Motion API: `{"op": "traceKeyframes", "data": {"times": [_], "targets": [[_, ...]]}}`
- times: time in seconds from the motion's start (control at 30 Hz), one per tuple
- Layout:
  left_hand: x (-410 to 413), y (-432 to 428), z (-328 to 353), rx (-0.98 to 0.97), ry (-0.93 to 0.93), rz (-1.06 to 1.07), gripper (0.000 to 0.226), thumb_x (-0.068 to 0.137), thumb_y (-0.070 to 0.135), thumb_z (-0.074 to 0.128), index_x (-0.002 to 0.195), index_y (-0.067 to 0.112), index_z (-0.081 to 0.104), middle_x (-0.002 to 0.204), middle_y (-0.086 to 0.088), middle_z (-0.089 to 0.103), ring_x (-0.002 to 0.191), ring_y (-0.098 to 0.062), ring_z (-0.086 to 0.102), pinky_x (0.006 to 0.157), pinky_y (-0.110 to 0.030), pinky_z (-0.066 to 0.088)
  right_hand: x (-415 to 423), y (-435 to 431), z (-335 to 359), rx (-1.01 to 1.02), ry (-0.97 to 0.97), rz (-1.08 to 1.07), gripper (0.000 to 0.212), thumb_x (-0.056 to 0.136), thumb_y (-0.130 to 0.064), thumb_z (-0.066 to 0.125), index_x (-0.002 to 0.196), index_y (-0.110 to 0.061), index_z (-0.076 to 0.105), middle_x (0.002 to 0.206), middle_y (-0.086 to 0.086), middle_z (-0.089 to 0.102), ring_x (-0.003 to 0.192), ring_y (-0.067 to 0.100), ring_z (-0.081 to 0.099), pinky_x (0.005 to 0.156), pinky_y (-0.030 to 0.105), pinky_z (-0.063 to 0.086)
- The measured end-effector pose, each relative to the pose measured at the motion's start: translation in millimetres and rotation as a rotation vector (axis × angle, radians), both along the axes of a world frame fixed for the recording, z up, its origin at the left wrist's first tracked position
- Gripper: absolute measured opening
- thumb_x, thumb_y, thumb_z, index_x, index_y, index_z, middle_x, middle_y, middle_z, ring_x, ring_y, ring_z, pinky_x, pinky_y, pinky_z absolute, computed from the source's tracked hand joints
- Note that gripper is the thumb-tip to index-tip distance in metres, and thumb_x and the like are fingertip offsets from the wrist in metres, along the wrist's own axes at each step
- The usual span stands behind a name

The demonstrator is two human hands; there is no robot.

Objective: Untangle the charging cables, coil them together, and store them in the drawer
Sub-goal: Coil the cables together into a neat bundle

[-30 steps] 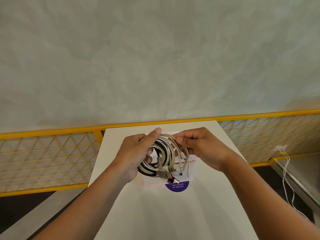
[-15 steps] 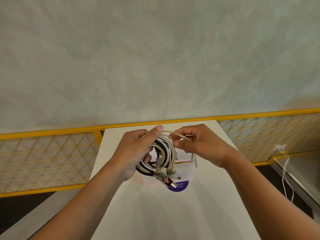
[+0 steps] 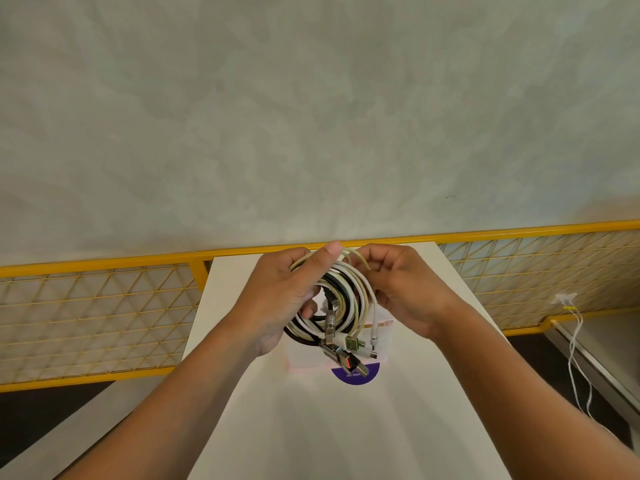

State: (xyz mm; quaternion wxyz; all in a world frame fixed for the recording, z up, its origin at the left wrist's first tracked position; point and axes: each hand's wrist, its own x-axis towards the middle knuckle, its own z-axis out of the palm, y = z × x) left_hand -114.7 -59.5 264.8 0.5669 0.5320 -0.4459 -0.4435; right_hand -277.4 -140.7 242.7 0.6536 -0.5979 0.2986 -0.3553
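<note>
A grey mottled wall (image 3: pixel 311 116) fills the upper half of my head view. Below it a white tabletop (image 3: pixel 346 438) runs away from me to a yellow mesh railing (image 3: pixel 97 317) that spans the scene from side to side.

Both arms reach in over the tabletop. My left hand (image 3: pixel 277 299) has its grip closed round the coil of charging cables (image 3: pixel 346 303): the fingers curl through the middle of the loops and the thumb lies across the top. My right hand (image 3: pixel 405 289) sits just beside it, its grip pinched on a cream cable loop (image 3: pixel 356 256) at the upper edge of the coil.

The coil is held upright above the tabletop, between the two hands, with white, cream and black turns bundled together. Under it lies a pale translucent packet (image 3: pixel 386 327); I cannot tell whether it is a bag or a box. A purple round label (image 3: pixel 355 375) shows at its near edge.

Several metal plugs (image 3: pixel 346 355) hang in a cluster from the bottom of the coil, one with a red insert. One thin white cable end (image 3: pixel 374 327) dangles on the right side.

Far right, two thin white leads (image 3: pixel 575 344) hang from the railing.
</note>
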Motion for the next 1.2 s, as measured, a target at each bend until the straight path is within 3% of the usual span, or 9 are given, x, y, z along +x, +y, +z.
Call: {"op": "traceKeyframes", "data": {"times": [0.1,0.2,0.3,0.43,0.6,0.83,0.93,1.07,1.2], "targets": [[-2,0,3,-0.031,-0.011,-0.007,0.075,0.072,0.053,0.071,0.090,-0.018,0.054,0.072,-0.016,0.036,0.047,-0.013,0.028,0.042,-0.025,0.032,1,3,0,0.077,-0.028,0.076,0.019,0.090,0.004,0.061,0.108,0.005,0.068,0.100,0.027,0.068,0.091,0.036,0.061,0.079,0.041,0.054],[-1,0,4,-0.038,-0.019,-0.003,0.077,0.070,0.055,0.071,0.090,-0.018,0.054,0.073,-0.015,0.038,0.048,-0.014,0.028,0.042,-0.025,0.032,0,4,2,0.094,-0.045,0.197,0.033,0.090,0.014,0.056,0.119,0.003,0.067,0.104,0.021,0.073,0.089,0.027,0.071,0.074,0.034,0.059],[-1,0,3,-0.036,-0.015,-0.013,0.080,0.070,0.058,0.071,0.094,-0.017,0.056,0.075,-0.015,0.042,0.049,-0.014,0.030,0.042,-0.024,0.032,0,3,1,0.107,-0.043,0.299,0.039,0.086,0.010,0.059,0.124,0.006,0.064,0.108,0.023,0.071,0.093,0.029,0.071,0.078,0.035,0.058],[0,1,2,-0.020,-0.005,0.044,0.070,0.071,0.056,0.071,0.083,-0.012,0.059,0.056,-0.008,0.034,0.047,-0.016,0.031,0.041,-0.024,0.033,0,5,0,0.209,-0.108,0.361,0.039,0.089,0.007,0.047,0.126,0.012,0.059,0.104,0.023,0.070,0.090,0.029,0.070,0.081,0.038,0.058],[3,-4,-4,-0.045,-0.031,0.133,0.079,0.068,0.059,0.072,0.083,-0.015,0.050,0.053,-0.005,0.032,0.048,-0.018,0.031,0.042,-0.027,0.034,6,8,1,0.370,-0.253,0.444,0.056,0.083,-0.014,0.045,0.133,0.010,0.053,0.117,0.027,0.058,0.101,0.038,0.057,0.098,0.051,0.041],[4,-9,-14,-0.073,-0.053,0.235,0.074,0.069,0.062,0.075,0.082,-0.008,0.054,0.054,-0.001,0.042,0.048,-0.016,0.039,0.048,-0.030,0.038,6,13,3,0.342,-0.298,0.474,0.061,0.081,-0.038,0.066,0.128,0.002,0.062,0.113,0.021,0.066,0.100,0.032,0.064,0.095,0.045,0.048],[6,-10,-15,-0.075,-0.079,0.259,0.075,0.074,0.061,0.075,0.083,-0.010,0.054,0.052,-0.003,0.042,0.049,-0.018,0.039,0.051,-0.033,0.039,6,16,4,0.273,-0.227,0.440,0.066,0.091,-0.049,0.059,0.134,0.001,0.058,0.122,0.022,0.063,0.109,0.033,0.062,0.099,0.046,0.046],[5,-10,-18,-0.077,-0.149,0.281,0.075,0.074,0.066,0.072,0.075,-0.008,0.055,0.050,-0.007,0.049,0.049,-0.021,0.044,0.056,-0.040,0.042,12,22,8,-0.020,-0.001,0.296,0.047,0.087,-0.019,0.072,0.131,-0.009,0.059,0.116,0.010,0.071,0.109,0.024,0.068,0.093,0.036,0.053],[2,-7,-19,-0.078,-0.207,0.288,0.081,0.070,0.075,0.068,0.073,-0.004,0.055,0.063,-0.026,0.053,0.054,-0.026,0.048,0.060,-0.050,0.046,18,24,5,-0.075,0.083,0.185,0.041,0.087,-0.005,0.073,0.126,-0.012,0.062,0.112,0.011,0.074,0.106,0.025,0.070,0.096,0.040,0.054]]}}
